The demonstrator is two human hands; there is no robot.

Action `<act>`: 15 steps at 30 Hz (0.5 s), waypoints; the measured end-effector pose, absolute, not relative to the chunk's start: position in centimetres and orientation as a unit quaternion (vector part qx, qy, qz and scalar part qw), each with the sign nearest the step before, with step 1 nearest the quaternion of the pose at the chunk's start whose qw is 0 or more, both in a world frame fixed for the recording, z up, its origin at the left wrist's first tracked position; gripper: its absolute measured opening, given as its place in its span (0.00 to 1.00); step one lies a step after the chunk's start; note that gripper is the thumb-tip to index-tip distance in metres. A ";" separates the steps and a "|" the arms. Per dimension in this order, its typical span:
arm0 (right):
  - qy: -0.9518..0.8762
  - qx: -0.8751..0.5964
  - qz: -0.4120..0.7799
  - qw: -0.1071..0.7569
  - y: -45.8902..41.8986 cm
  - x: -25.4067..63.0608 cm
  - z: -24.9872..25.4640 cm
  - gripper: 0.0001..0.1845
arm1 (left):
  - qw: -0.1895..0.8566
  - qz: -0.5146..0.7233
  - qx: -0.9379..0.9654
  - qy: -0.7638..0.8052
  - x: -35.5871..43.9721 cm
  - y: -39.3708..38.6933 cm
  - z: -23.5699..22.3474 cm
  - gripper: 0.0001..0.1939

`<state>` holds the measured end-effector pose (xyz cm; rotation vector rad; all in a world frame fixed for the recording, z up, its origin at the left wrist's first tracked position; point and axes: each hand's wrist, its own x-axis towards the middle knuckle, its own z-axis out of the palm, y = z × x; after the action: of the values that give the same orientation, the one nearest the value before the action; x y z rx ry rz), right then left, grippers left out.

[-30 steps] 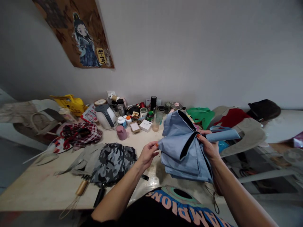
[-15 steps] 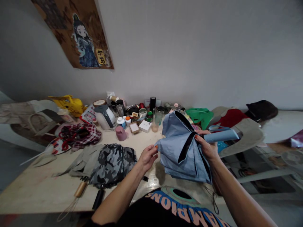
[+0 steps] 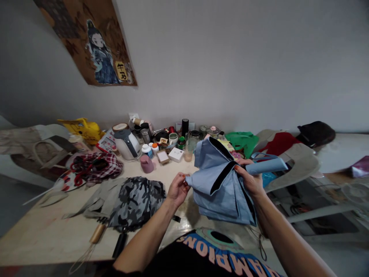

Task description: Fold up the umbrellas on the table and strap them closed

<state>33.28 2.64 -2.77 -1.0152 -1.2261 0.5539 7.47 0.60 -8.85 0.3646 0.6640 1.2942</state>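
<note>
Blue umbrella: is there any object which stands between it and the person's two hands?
Nothing visible stands in the way. The left hand pinches one corner of the blue umbrella, and the right hand grips it beside the handle. The camouflage umbrella lies to its left.

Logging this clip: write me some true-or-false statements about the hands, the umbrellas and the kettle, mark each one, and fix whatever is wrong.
1. The right hand grips the blue umbrella beside its handle. True.
2. The left hand pinches a corner of the blue umbrella. True.
3. The blue umbrella is spread fully open. False: it is gathered in loose folds.
4. A camouflage umbrella lies on the table, nearer the person than the kettle. True.
5. The kettle stands to the right of the blue umbrella. False: it stands to the left.
6. The left hand holds the kettle. False: it holds only that corner of the blue umbrella.
</note>
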 end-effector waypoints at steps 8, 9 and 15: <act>-0.550 -0.460 0.224 0.660 2.6 33.4 -2.5 0.08 | 0.719 0.418 0.466 0.302 6.3 -0.1 -10.4 0.14; -0.554 -0.458 0.218 0.660 2.6 33.4 -2.5 0.08 | 0.700 0.353 0.531 0.322 5.9 -0.2 -10.6 0.12; -0.678 -0.438 0.151 0.571 1.0 32.9 -1.5 0.05 | 0.601 0.378 0.552 0.437 3.8 0.4 -8.7 0.10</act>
<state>32.88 0.97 -1.52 -1.0265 -1.5896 0.3546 3.83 0.43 -8.68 1.2793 1.0125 0.8762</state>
